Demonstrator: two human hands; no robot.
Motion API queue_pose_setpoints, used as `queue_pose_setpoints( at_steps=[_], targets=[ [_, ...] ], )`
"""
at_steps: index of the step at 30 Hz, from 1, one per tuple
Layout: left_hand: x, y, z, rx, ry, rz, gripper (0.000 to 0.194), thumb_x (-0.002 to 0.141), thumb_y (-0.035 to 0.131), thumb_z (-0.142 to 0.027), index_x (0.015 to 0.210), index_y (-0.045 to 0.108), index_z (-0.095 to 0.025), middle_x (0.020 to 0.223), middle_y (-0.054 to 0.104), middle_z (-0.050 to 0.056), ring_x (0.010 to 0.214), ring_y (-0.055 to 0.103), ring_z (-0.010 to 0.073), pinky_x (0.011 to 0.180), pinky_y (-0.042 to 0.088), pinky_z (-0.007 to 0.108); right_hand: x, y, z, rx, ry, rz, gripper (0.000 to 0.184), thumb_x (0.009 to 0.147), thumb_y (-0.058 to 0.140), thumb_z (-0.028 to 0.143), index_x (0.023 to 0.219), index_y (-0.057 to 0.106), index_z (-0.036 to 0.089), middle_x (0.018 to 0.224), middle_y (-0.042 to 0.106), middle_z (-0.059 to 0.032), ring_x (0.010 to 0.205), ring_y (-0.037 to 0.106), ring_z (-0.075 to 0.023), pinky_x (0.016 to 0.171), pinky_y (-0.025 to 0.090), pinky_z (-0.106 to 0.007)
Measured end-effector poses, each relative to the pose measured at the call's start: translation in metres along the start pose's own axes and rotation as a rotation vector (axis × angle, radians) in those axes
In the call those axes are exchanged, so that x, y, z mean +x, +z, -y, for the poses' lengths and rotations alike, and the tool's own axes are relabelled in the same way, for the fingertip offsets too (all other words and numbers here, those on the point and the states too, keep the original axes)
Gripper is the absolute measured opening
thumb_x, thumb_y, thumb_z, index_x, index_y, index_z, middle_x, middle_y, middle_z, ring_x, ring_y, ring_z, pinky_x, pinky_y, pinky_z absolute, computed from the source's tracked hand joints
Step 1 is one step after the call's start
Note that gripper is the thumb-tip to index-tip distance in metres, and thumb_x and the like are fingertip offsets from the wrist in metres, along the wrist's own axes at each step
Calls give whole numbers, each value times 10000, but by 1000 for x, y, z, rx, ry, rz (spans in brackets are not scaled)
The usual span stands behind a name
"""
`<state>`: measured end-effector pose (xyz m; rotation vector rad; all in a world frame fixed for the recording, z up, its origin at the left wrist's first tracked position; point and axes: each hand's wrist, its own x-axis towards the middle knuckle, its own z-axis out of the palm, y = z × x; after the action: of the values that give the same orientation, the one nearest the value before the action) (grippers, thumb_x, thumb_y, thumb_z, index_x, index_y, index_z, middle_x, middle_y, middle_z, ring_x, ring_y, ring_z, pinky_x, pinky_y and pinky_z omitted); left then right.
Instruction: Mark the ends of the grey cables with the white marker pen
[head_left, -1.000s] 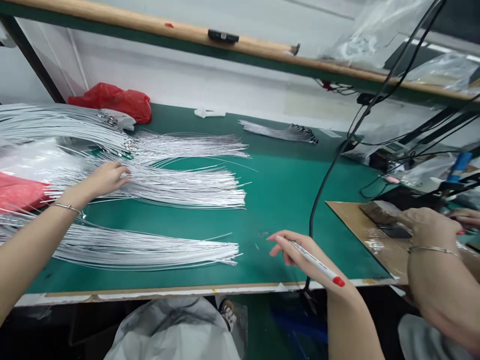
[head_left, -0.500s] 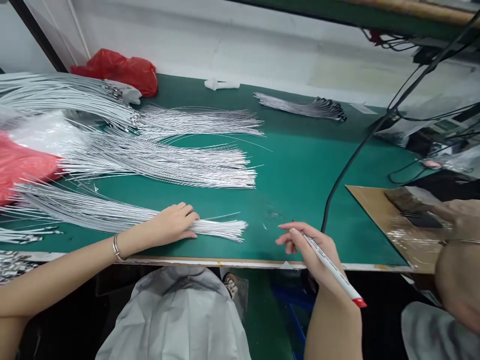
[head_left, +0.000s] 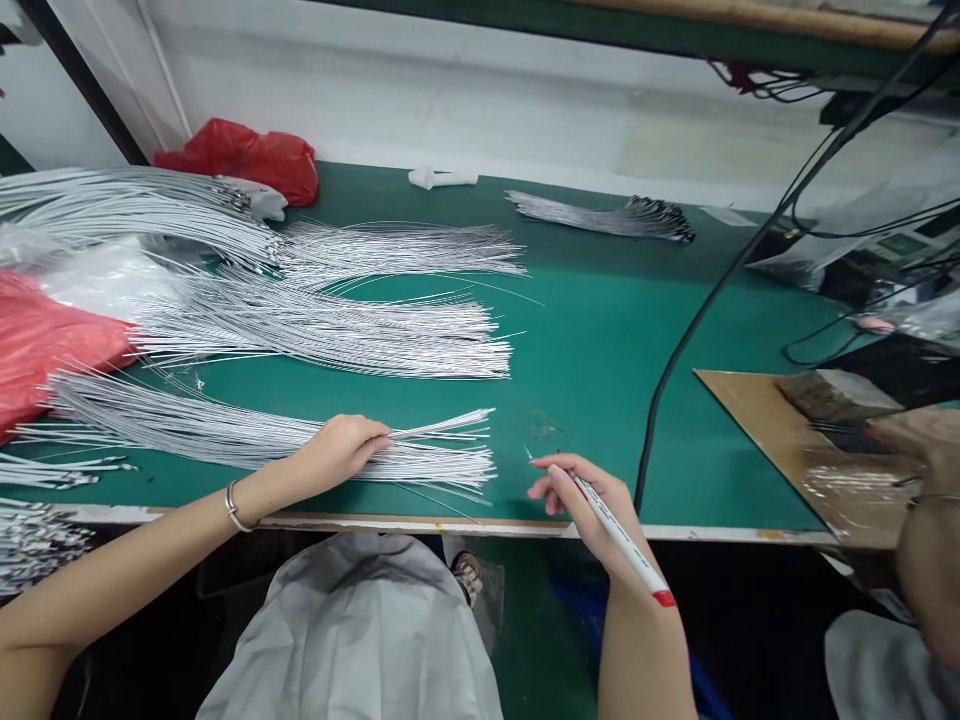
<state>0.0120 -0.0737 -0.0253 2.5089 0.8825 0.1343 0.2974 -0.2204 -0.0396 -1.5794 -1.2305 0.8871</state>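
A bundle of thin grey-white wires (head_left: 202,425) lies along the front of the green mat. My left hand (head_left: 346,447), with a bangle at its wrist, is closed on part of that bundle near its right end. Past my fingers the wire ends fan out, one group angled upward and the rest spread lower. A white marker pen with a red end (head_left: 621,540) is held in my right hand (head_left: 592,500), just right of the wire ends and apart from them. Its writing tip is hidden by my fingers.
Further wire bundles (head_left: 390,320) lie behind, with red bags (head_left: 240,160) at the left. A short dark-ended bundle (head_left: 607,215) is at the back. A black cable (head_left: 697,330) hangs across the right. Beside a cardboard sheet (head_left: 757,420), another person's hand (head_left: 911,440) is at work.
The wire ends past my left hand have spread from a tight bunch into a wider fan. My right hand has moved slightly left with the marker pen.
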Motion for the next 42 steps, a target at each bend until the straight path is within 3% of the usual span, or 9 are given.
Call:
queue_pose_setpoints(
  at_steps=[4, 7, 12, 16, 22, 24, 30, 38, 42],
  targets=[
    [0, -5, -1, -46, -19, -18, 307, 955, 324, -327, 910, 582, -166, 832, 628, 51, 769, 556, 185, 669, 360, 266, 1, 4, 0, 22, -16, -2, 286, 864, 509, 442, 908, 613, 180, 656, 652, -45, 511, 527, -126, 514, 451, -251],
    [1, -15, -5, -118, -45, 38, 343, 964, 284, -384, 861, 538, -178, 707, 552, 9, 620, 485, 150, 585, 314, 249, 3, 8, 3, 20, -17, -27, 278, 864, 505, 433, 898, 617, 180, 645, 648, -39, 505, 525, -120, 511, 450, -242],
    [3, -31, -17, -291, 2, 170, 429, 959, 256, -463, 886, 569, -180, 671, 489, -10, 602, 425, 128, 579, 304, 231, 13, 26, 12, 66, -39, -84, 283, 802, 555, 434, 900, 604, 173, 586, 640, -20, 441, 491, -109, 456, 419, -232],
    [0, -35, -29, -368, 56, 290, 432, 944, 289, -486, 826, 560, -171, 620, 450, -20, 556, 387, 111, 539, 303, 217, 21, 51, 26, 177, -75, 26, 329, 695, 631, 479, 813, 564, 179, 540, 614, -2, 411, 471, -105, 413, 382, -227],
    [-2, -35, -41, -459, -13, 535, 394, 926, 323, -515, 804, 490, -179, 683, 546, -12, 496, 510, 91, 496, 369, 203, 23, 73, 44, 185, -98, 39, 464, 869, 435, 485, 492, 382, 220, 403, 415, 39, 400, 422, -92, 477, 385, -242],
    [1, -31, -49, -468, -1, 502, 362, 914, 363, -508, 813, 486, -183, 690, 544, -15, 545, 563, 105, 504, 375, 201, 23, 76, 46, 168, -124, 29, 465, 874, 432, 478, 489, 362, 227, 412, 386, 47, 400, 396, -94, 480, 373, -252],
    [21, -12, -69, -483, 39, 211, 372, 917, 378, -480, 805, 560, -175, 643, 586, -11, 532, 566, 111, 523, 405, 204, 24, 75, 41, 131, -161, 5, 440, 876, 435, 465, 513, 373, 223, 437, 387, 48, 427, 381, -101, 481, 333, -255],
    [24, -15, -75, -442, 129, 296, 357, 926, 387, -453, 814, 591, -181, 683, 630, 18, 627, 626, 144, 555, 426, 203, 24, 74, 34, 121, -186, 8, 434, 862, 455, 479, 529, 384, 209, 466, 376, 53, 451, 347, -92, 495, 317, -246],
    [26, -16, -74, -501, 82, 300, 399, 925, 373, -472, 797, 599, -169, 634, 626, 21, 585, 613, 137, 538, 434, 204, 22, 66, 28, 109, -206, -52, 309, 818, 524, 466, 670, 548, 196, 479, 481, 42, 437, 434, -105, 490, 369, -243]
  ],
)
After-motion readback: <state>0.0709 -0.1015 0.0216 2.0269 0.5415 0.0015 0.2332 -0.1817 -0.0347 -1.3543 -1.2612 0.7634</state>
